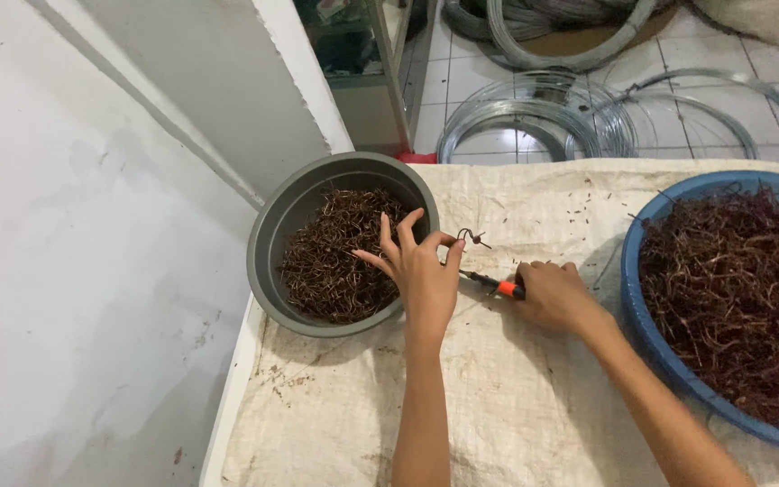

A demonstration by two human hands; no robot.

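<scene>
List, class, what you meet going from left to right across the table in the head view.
Grey bowl of dark brown wire pieces → left hand pinching a small wire piece → pliers with an orange grip → right hand → blue basin of reddish-brown wire pieces.

Wire coils (534,117) on tiled floor (462,72), white wall (74,225), glass cabinet (362,54) behind.

At the table's left edge stands a plain grey bowl (274,236) heaped with dark rusty-brown wire hooks (331,261). The blue basin (644,335) at the right edge holds redder brown wire pieces (737,289). The sacking (534,397) over the table is off-white, speckled brown. The tool (498,287) in the right hand (552,293) shows an orange-red grip with black. Silvery wire coils (534,122) lie on pale tiles.
</scene>
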